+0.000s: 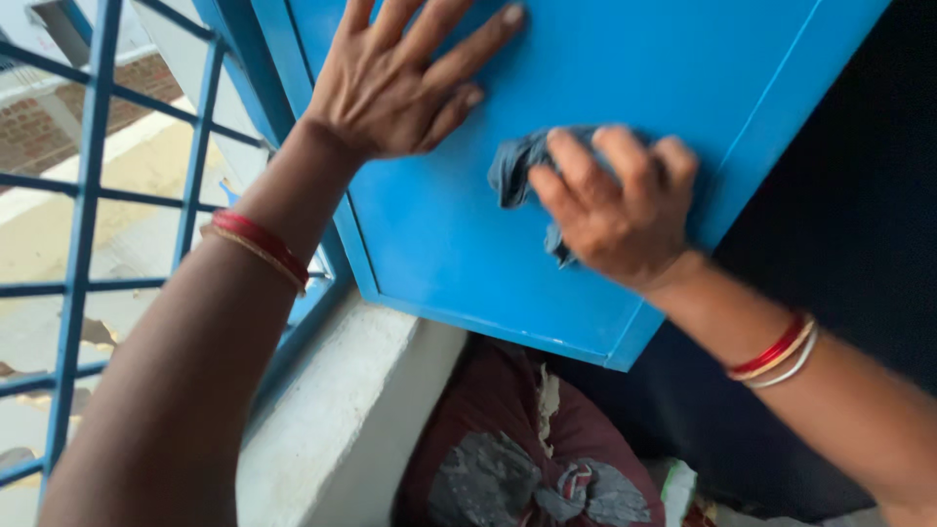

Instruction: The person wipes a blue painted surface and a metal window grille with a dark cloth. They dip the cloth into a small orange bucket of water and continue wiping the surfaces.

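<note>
From the head camera, the left hand (395, 83) lies flat with fingers spread against a blue window shutter (625, 59). The right hand (617, 210) is clenched around a crumpled grey cloth (517, 166), pressing it to the shutter panel. A blue window grille (88, 195) stands at left, above a white sill (332, 420).

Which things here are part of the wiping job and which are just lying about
In use:
blue shutter panel
grey cloth in right hand
left hand pressed flat on panel

Lying about:
blue window grille
white ledge
maroon printed fabric
</note>
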